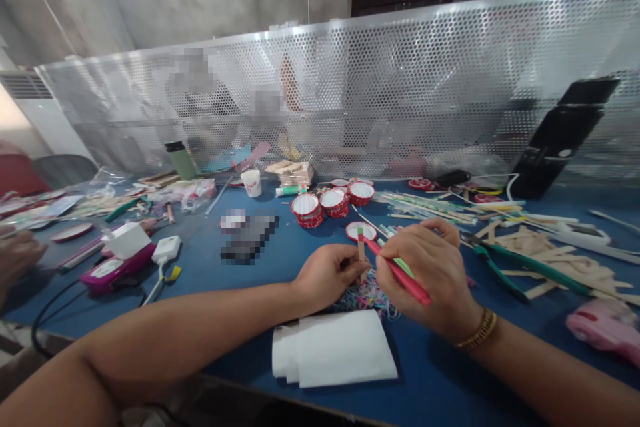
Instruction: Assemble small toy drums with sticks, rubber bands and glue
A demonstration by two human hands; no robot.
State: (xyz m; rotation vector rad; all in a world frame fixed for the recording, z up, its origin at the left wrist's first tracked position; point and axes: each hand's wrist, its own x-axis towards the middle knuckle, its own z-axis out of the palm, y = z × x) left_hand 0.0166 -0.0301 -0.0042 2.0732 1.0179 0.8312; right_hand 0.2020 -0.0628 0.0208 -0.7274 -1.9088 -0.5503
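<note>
My left hand (pixel 325 275) is closed, pinching a small flat wooden stick (pixel 361 250) upright between thumb and fingers. Green and red bands colour the top of the stick. In my right hand (pixel 434 275) is a red marker (pixel 406 280), its tip close beside the coloured end; whether it touches, I cannot tell. A bright green pen-like piece (pixel 404 267) shows next to the marker, partly hidden by the fingers. Beneath both hands lies a tangle of coloured threads (pixel 373 297). A white-topped round piece with a red rim (pixel 356 231) sits just behind the stick.
Folded white paper (pixel 345 350) lies in front of my hands. Green-handled pliers (pixel 535 267) and loose wooden sticks (pixel 575 250) are at right. Several red-rimmed round pieces (pixel 334 201) stand behind. A purple power strip (pixel 117 270) and another person's hand (pixel 20 257) are at left.
</note>
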